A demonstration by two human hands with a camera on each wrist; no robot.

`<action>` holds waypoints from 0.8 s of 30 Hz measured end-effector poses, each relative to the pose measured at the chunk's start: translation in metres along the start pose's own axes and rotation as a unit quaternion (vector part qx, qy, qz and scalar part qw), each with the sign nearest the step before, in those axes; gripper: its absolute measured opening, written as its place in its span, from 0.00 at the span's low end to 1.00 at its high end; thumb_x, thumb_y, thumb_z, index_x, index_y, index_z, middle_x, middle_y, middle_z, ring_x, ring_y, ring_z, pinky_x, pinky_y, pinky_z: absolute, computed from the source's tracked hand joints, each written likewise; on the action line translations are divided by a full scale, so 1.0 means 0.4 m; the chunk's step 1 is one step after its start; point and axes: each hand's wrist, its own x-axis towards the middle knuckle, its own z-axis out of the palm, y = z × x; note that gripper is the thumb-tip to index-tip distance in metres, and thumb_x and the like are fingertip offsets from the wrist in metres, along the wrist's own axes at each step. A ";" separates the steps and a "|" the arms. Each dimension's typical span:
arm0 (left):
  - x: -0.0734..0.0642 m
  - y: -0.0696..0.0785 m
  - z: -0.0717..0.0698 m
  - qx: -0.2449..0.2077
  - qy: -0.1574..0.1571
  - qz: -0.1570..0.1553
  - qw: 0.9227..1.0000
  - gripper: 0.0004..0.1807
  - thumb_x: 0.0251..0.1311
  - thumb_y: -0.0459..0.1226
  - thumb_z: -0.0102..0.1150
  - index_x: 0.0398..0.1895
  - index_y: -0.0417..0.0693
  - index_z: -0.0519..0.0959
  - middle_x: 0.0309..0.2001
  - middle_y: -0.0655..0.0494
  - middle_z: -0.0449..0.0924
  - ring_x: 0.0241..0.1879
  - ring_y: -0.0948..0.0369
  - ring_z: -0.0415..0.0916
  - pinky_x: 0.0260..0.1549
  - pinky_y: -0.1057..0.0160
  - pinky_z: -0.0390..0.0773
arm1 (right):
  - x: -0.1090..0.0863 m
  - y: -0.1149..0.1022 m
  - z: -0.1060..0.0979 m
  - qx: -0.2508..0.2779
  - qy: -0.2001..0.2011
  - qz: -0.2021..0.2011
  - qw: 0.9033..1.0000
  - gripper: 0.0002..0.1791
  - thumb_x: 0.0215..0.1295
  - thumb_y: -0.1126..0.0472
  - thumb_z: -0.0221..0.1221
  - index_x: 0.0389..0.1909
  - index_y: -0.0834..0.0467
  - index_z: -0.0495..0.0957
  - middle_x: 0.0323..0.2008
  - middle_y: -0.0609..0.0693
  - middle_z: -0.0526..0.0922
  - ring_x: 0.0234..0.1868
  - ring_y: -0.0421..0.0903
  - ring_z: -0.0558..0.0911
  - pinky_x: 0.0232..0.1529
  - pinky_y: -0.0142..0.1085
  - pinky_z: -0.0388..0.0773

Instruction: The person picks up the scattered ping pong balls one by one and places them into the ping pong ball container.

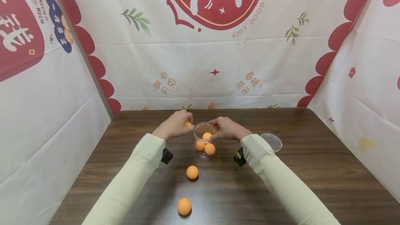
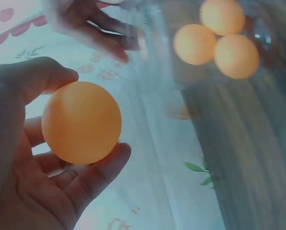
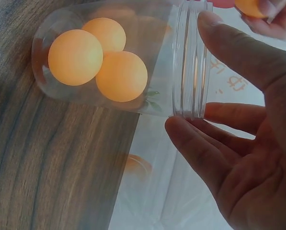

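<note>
**Ball Held Beside Jar Mouth**

A ball (image 2: 82, 122) is pinched between thumb and fingers by the left hand (image 1: 175, 125), just beside the mouth of the jar (image 3: 190, 62), at 10 o'clock from it in the head view. The jar is stood on the bench (image 1: 297, 176); its rim is gripped by the right hand (image 1: 228, 128) from 3 o'clock. Three balls (image 3: 121, 76) are contained in the lower part. Two balls (image 1: 192, 172) are left loose on the bench, between 6 and 7 o'clock from the jar. The lid (image 1: 272, 142) is laid flat at 3 o'clock.

Caution: if the ball is released short of the mouth, the rim may be struck and the ball deflected onto the bench. The jar appears light and is gripped only at the top, so it could be tipped by a sideways knock. The two balls could be set rolling by a brush from the left sleeve (image 1: 131, 180).

Orientation: the jar's long axis is held upright, with the mouth directed upward. No long axis is presented by the round ball.
</note>
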 end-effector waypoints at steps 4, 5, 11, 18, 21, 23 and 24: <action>0.027 0.023 -0.006 -0.011 0.015 0.016 1.000 0.06 0.58 0.38 0.57 0.32 0.45 0.77 0.34 0.52 0.74 0.31 0.58 0.66 0.28 0.65 0.66 | -0.004 0.005 -0.004 0.000 0.008 0.005 1.000 0.42 0.50 0.52 0.72 0.63 0.66 0.69 0.28 0.49 0.79 0.25 0.41 0.70 0.29 0.32 0.67; 0.032 0.028 -0.003 -0.015 0.017 0.018 1.000 0.06 0.58 0.39 0.57 0.32 0.45 0.76 0.35 0.52 0.74 0.31 0.58 0.66 0.28 0.65 0.66 | -0.005 0.005 -0.005 0.002 0.009 0.006 1.000 0.42 0.50 0.52 0.72 0.64 0.66 0.68 0.25 0.49 0.77 0.23 0.41 0.69 0.27 0.32 0.66; 0.052 0.031 0.037 -0.039 0.019 0.001 0.999 0.05 0.60 0.37 0.57 0.33 0.45 0.75 0.36 0.51 0.69 0.28 0.59 0.64 0.25 0.66 0.65 | -0.003 0.004 0.011 0.028 -0.004 0.006 1.000 0.43 0.51 0.52 0.71 0.66 0.67 0.65 0.17 0.46 0.64 0.19 0.40 0.62 0.24 0.32 0.62; 0.072 0.024 0.084 -0.051 0.016 0.014 0.998 0.05 0.60 0.36 0.56 0.35 0.44 0.76 0.35 0.52 0.69 0.28 0.60 0.64 0.25 0.67 0.65 | -0.006 0.005 0.017 0.028 0.009 0.001 1.000 0.35 0.51 0.53 0.71 0.58 0.64 0.73 0.20 0.48 0.68 0.20 0.41 0.65 0.23 0.32 0.62; 0.079 0.025 0.094 -0.056 0.012 0.022 0.998 0.05 0.61 0.37 0.57 0.36 0.44 0.76 0.36 0.52 0.69 0.28 0.60 0.65 0.26 0.67 0.65 | -0.005 0.006 0.012 0.022 0.013 -0.004 1.000 0.32 0.50 0.53 0.71 0.54 0.63 0.75 0.21 0.48 0.69 0.21 0.41 0.65 0.23 0.32 0.61; 0.081 0.025 0.098 -0.055 0.008 0.027 0.998 0.05 0.61 0.37 0.57 0.37 0.44 0.76 0.36 0.52 0.69 0.28 0.60 0.65 0.27 0.67 0.66 | -0.004 0.005 0.009 0.018 0.011 -0.006 1.000 0.34 0.51 0.53 0.71 0.57 0.64 0.74 0.21 0.48 0.70 0.21 0.41 0.65 0.24 0.32 0.62; 0.082 0.026 0.099 -0.053 0.003 0.028 0.998 0.05 0.61 0.37 0.57 0.37 0.44 0.76 0.37 0.52 0.69 0.28 0.60 0.65 0.27 0.67 0.66 | -0.003 0.004 0.008 0.016 0.008 -0.006 1.000 0.36 0.51 0.53 0.71 0.59 0.64 0.73 0.22 0.48 0.71 0.22 0.41 0.66 0.24 0.32 0.62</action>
